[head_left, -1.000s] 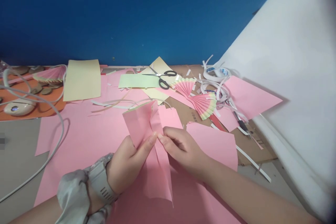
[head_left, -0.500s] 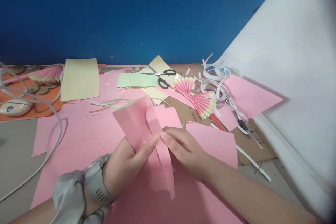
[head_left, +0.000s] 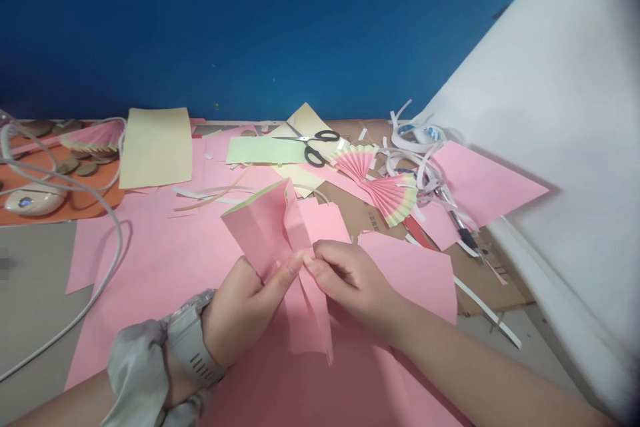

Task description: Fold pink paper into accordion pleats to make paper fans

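Note:
Between my two hands is a creased sheet of pink paper (head_left: 260, 225) with a pale green edge along its top, pinched in at the middle. My left hand (head_left: 250, 307) grips it from the left, thumb pressed on the pinched part. My right hand (head_left: 353, 283) closes on the same spot from the right, its thumb tip touching the left thumb. The fingers behind the paper are hidden. Under both hands lie large pink sheets (head_left: 165, 247). Past them rests a pleated pink paper fan (head_left: 387, 190) with green-yellow edges.
Black-handled scissors (head_left: 314, 144) lie on a green paper strip (head_left: 260, 150). White paper strips (head_left: 415, 140) tangle at right beside a pen (head_left: 464, 230). A yellow sheet (head_left: 157, 147) lies at left, near a white cable (head_left: 117, 233) and a cream device (head_left: 35, 200). A blue wall (head_left: 250, 33) stands behind.
Both thumbs have pressed slightly closer together at the pinched middle of the paper. The whole view has shifted a little, with things appearing slightly further right.

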